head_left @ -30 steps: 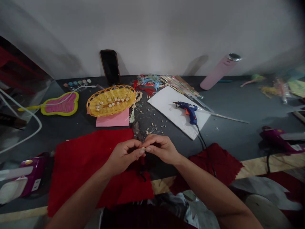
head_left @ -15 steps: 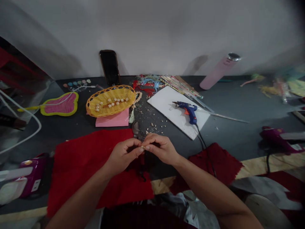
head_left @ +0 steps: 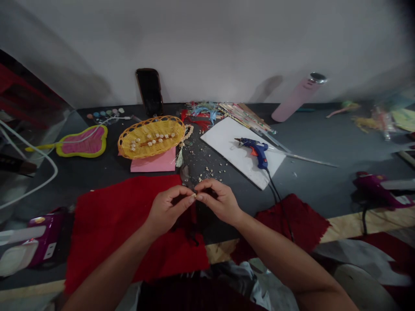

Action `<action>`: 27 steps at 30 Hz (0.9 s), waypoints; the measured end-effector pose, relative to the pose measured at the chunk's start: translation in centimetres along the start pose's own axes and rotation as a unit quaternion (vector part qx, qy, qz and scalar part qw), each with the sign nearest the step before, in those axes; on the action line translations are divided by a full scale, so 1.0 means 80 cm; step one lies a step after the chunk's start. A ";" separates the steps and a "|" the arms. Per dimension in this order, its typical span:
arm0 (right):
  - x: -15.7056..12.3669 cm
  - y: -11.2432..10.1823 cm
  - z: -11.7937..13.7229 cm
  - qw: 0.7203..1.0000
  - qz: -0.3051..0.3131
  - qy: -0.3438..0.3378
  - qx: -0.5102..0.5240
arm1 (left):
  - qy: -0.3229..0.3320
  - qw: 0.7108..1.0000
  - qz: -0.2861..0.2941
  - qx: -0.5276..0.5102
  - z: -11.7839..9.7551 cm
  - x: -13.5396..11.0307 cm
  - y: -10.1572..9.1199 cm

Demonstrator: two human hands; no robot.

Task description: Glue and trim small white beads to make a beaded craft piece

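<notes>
Pale bead (head_left: 194,195), held up off the dark table (head_left: 311,172), towards its front edge. Spread at left and hanging over that edge: red cloth (head_left: 110,216). Nearer the back edge, white board (head_left: 223,134) with blue glue gun (head_left: 259,151) lying on it, nozzle to the left; not in use now. Further left along the back, yellow basket (head_left: 152,128), overlapping a pink pad (head_left: 152,165). Left hand (head_left: 167,209) narrowed to a thumb-and-finger pinch, holding the bead. Right hand (head_left: 220,203) likewise narrowed, fingertips right beside it; cannot tell if gripping too. Beneath both, grey-headed tool (head_left: 185,172), partly hidden, not in either hand. Smallest last: basket pieces (head_left: 160,137), about a dozen, gathered in; probably the portion done. Loose bits (head_left: 206,169), strewn between basket and board; probably partly work left, partly waste, too small for sorting apart. Judged midway: some gathered, one in hand and not yet set down, more possibly remaining.
</notes>
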State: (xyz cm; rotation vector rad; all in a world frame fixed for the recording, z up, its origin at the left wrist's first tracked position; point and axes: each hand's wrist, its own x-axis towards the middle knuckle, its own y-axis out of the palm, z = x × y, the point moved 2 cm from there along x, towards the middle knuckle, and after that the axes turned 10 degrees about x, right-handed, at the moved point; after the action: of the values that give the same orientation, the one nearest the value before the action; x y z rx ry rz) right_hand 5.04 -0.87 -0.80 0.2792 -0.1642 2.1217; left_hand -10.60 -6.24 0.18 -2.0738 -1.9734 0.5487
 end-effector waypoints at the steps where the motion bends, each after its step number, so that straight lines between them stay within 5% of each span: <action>1: 0.000 0.000 0.000 1.000 0.000 0.003 -0.014 | 0.001 1.000 -0.004 0.003 0.001 0.000 0.000; 10: -0.003 0.005 0.006 0.996 0.023 -0.033 -0.076 | -0.008 1.000 -0.006 -0.001 0.000 0.000 0.000; 17: -0.004 0.009 0.002 0.997 0.016 -0.067 -0.016 | -0.039 0.997 0.031 -0.067 -0.003 0.001 0.001; 27: -0.004 0.009 0.000 0.999 0.030 -0.015 0.027 | -0.032 0.996 0.050 -0.062 -0.005 0.003 0.000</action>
State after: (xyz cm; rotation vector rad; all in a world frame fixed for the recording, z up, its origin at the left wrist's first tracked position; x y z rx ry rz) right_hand 4.62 -1.48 -0.91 0.3416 -0.1355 2.1844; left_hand -10.41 -5.97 0.48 -2.2654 -1.9946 0.5309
